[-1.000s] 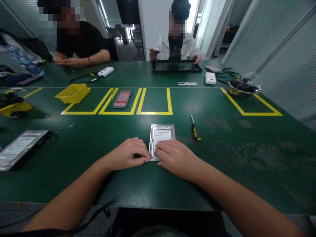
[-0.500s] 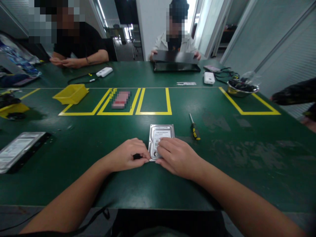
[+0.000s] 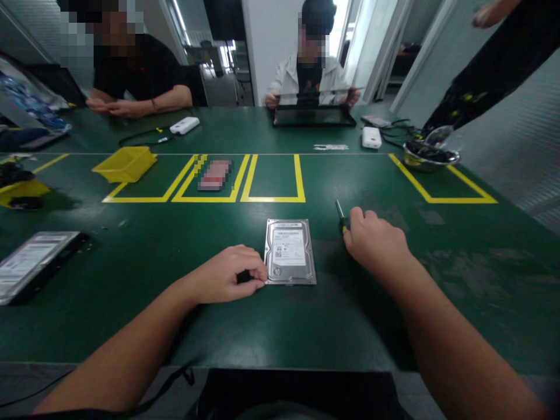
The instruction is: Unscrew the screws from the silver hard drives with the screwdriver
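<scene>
A silver hard drive [image 3: 289, 248] with a white label lies flat on the green table in front of me. My left hand [image 3: 234, 273] is closed, with thumb and forefinger pinched at the drive's near left corner. To the right of the drive, my right hand [image 3: 377, 239] is closed around the handle of a screwdriver [image 3: 340, 209]. Its thin metal shaft points away from me, and most of the yellow-and-black handle is hidden under my fingers.
Another hard drive [image 3: 37, 262] lies at the left. Farther back are a yellow bin [image 3: 126, 165], a pinkish phone-like object [image 3: 215, 175], yellow tape outlines and a metal bowl [image 3: 431, 158] of dark items. Two people sit opposite, one holding a dark panel; another person's limbs show at right.
My right hand has left the drive and moved right and forward onto the screwdriver. The left hand stays at the corner. Another person's limbs have shifted at the upper right.
</scene>
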Demonstrator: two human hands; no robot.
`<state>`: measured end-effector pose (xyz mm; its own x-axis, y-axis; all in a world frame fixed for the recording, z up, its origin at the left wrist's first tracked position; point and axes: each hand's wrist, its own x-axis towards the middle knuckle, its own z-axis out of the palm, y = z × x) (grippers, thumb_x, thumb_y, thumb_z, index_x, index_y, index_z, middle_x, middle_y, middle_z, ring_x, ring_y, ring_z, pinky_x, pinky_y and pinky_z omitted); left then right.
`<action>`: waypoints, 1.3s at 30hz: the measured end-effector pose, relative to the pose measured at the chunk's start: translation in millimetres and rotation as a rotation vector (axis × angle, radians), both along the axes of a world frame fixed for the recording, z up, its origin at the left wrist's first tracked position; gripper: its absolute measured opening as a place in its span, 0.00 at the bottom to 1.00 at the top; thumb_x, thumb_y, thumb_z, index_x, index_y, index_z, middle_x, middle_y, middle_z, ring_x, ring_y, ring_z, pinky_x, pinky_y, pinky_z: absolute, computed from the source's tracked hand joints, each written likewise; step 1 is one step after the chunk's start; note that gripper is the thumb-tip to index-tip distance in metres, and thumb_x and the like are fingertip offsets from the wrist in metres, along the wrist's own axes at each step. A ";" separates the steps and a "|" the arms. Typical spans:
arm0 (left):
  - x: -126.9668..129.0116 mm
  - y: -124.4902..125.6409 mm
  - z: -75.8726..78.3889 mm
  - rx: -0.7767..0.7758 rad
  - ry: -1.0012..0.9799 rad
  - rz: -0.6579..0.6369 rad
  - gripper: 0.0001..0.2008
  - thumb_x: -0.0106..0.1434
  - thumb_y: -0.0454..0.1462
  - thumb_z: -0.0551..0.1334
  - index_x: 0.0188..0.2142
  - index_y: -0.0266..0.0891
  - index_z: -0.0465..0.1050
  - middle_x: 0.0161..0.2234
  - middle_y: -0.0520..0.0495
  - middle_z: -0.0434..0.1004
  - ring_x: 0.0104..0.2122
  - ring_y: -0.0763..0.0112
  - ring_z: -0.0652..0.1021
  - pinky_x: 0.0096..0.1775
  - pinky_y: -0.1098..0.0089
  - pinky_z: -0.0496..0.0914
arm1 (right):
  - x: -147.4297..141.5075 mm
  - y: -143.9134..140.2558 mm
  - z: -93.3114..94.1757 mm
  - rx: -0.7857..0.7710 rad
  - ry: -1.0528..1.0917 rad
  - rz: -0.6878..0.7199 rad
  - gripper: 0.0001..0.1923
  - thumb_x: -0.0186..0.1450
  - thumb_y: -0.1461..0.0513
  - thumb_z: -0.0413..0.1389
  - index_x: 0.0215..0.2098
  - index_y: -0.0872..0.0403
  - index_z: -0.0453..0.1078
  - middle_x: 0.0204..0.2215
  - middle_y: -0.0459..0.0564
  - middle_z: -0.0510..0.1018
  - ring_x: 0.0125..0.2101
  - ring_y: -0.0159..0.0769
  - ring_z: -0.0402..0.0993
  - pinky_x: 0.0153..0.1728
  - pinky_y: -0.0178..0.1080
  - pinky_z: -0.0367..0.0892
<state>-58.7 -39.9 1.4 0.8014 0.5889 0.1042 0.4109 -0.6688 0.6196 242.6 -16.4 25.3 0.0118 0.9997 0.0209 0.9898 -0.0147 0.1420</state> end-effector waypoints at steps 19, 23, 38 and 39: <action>-0.6 2.1 -4.2 -0.143 -0.057 0.027 0.03 0.59 0.31 0.64 0.34 0.37 0.74 0.31 0.52 0.76 0.33 0.74 0.75 0.39 0.73 0.67 | -7.0 0.5 0.6 -0.096 0.012 0.031 0.22 0.72 0.57 0.38 0.60 0.54 0.59 0.40 0.62 0.76 0.38 0.53 0.78 0.34 0.47 0.68; -2.5 2.6 -6.1 -0.157 -0.065 0.029 0.03 0.59 0.31 0.65 0.34 0.37 0.74 0.31 0.52 0.76 0.33 0.74 0.76 0.39 0.73 0.67 | -11.8 -3.4 20.2 0.044 0.063 0.060 0.21 0.72 0.56 0.37 0.54 0.52 0.66 0.39 0.59 0.76 0.35 0.50 0.77 0.32 0.44 0.65; -6.6 6.2 -11.6 -0.131 -0.083 -0.003 0.03 0.60 0.34 0.66 0.34 0.37 0.75 0.30 0.52 0.75 0.32 0.75 0.75 0.39 0.72 0.66 | -37.6 -42.4 126.8 0.564 0.781 0.554 0.12 0.68 0.52 0.56 0.36 0.50 0.75 0.25 0.45 0.73 0.23 0.33 0.66 0.23 0.38 0.54; -6.9 6.8 -11.9 -0.126 -0.088 -0.008 0.03 0.60 0.34 0.66 0.34 0.38 0.75 0.30 0.52 0.75 0.32 0.75 0.75 0.38 0.72 0.66 | -40.2 -46.6 132.1 0.537 0.779 0.557 0.12 0.68 0.51 0.55 0.35 0.48 0.74 0.26 0.45 0.73 0.24 0.34 0.67 0.22 0.38 0.54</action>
<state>-65.5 -33.2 -10.4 0.7970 0.5956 0.0996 0.3468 -0.5864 0.7320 202.4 -63.0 157.4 -0.2394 0.7319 0.6379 0.6922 0.5894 -0.4165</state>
